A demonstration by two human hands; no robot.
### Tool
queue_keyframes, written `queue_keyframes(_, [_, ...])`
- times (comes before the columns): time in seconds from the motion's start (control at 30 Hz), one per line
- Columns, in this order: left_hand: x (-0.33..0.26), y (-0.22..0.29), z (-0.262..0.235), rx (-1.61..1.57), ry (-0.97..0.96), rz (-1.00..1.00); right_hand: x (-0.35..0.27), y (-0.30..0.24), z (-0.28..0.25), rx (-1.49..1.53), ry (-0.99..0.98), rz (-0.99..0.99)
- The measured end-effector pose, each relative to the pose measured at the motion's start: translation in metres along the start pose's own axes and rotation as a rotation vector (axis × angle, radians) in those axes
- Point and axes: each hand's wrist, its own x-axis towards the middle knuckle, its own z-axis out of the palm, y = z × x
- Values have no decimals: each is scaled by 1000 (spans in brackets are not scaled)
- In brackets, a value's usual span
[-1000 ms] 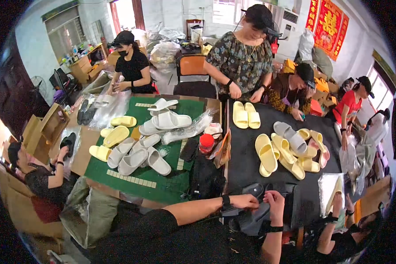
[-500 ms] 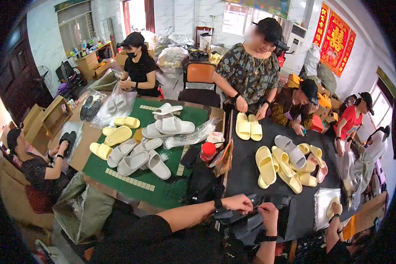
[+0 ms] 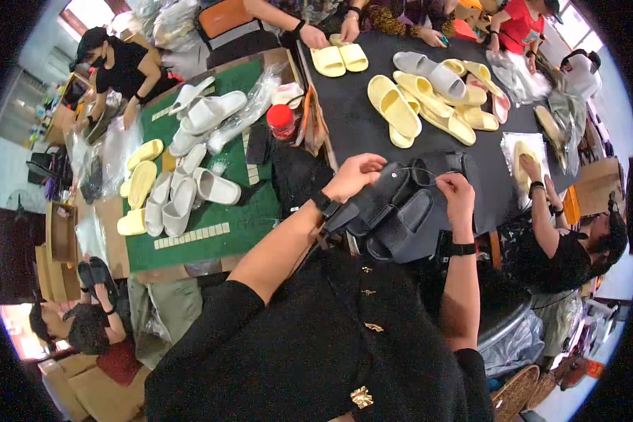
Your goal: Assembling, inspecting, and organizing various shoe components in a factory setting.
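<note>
Several black slide slippers (image 3: pixel 408 218) lie close together on the dark tabletop in front of me. Over them, a thin dark strand (image 3: pixel 416 169) runs in a loose curve between my hands. My left hand (image 3: pixel 359 176) is curled at the left of the slippers, its fingertips pinched where one end of the strand seems to reach. On the right, my right hand (image 3: pixel 457 191) pinches the other end between thumb and fingers. Another black slipper (image 3: pixel 461 163) lies just beyond my right hand. What the strand is made of cannot be made out.
Yellow slippers (image 3: pixel 394 107) and grey slippers (image 3: pixel 439 76) are piled farther back. A green mat (image 3: pixel 211 246) at left bears more pairs. A red-lidded jar (image 3: pixel 281 121) stands near the tables' join. Co-workers handle slippers around the tables; a co-worker's hand (image 3: pixel 531 167) is at right.
My view has tipped downward, so the tables appear higher in it. My hands have moved a little apart, and the strand between them now shows.
</note>
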Motion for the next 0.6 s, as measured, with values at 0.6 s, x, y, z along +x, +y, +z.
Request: queue_keyframes(0.6, [-81, -45, -24, -48, 10, -188, -9, 111, -16, 357, -86, 441])
